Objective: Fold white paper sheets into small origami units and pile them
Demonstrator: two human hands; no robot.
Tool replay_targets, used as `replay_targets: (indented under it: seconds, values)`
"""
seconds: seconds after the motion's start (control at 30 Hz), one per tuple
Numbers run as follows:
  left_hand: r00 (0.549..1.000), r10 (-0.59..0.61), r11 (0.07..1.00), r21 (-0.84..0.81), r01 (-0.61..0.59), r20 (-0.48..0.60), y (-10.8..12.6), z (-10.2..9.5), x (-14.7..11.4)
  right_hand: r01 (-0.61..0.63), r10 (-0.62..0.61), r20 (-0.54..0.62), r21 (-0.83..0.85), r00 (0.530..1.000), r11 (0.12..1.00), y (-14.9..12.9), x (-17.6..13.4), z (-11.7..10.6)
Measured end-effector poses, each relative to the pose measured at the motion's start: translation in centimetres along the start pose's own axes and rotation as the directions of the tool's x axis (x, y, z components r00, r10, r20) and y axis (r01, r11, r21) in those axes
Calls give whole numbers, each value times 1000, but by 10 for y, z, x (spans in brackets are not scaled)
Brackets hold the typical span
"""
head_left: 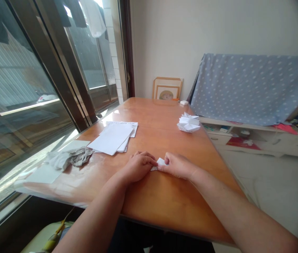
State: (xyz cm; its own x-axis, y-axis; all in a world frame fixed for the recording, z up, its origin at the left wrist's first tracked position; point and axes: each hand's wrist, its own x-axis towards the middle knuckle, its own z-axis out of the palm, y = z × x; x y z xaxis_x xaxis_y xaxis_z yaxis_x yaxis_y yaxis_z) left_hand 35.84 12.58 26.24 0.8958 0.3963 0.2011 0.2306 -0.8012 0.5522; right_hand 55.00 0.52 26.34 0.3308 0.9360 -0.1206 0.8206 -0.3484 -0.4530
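Observation:
A small folded piece of white paper point(160, 161) lies at the near middle of the wooden table, between my two hands. My left hand point(141, 164) rests on the tabletop with its fingers closed on the paper's left edge. From the other side my right hand point(176, 165) pinches the same paper, thumb below and curled forefinger above. Much of the folded paper is covered by my fingers. Farther off to the right stands a cluster of folded white paper pieces point(188, 123). Beyond my left hand lies a stack of white sheets point(113, 137), some printed.
A crumpled grey cloth point(79, 157) lies on the left of the wooden table point(154, 117). At the far edge is a small white box point(184, 102). Glass doors point(33, 88) run along the left; a cloth-draped object point(251, 88) and a low cabinet point(270, 142) stand right.

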Motion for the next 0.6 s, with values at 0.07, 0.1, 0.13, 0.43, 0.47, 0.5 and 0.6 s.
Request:
replay_targets:
  seconds: [0.07,0.1,0.13,0.43,0.47,0.5,0.6]
  values:
    - [1000,9,1000,13,-9,-4,0,0,-1,-16,16,26,-4,1000,1000,-1,1,-2]
    - [1000,14,1000,19,-14,-5,0,0,-1,-20,20,39,-5,999,1000,-2,2,-2]
    - [1000,18,1000,25,-18,-3,0,0,-1,-23,23,51,-8,998,1000,-3,2,-3]
    - [1000,20,1000,21,-19,-6,0,-2,-5,-64,72,120,-65,990,996,-18,3,-8]
    - [1000,15,1000,13,-14,-10,0,-1,-6,-71,80,120,-79,989,994,-21,3,-8]
    - [1000,9,1000,3,-9,-15,0,-1,-5,-75,87,121,-95,989,993,-24,3,-9]
    - [1000,-10,999,-35,10,-25,0,0,-4,-72,86,105,-132,991,989,-31,2,-9]
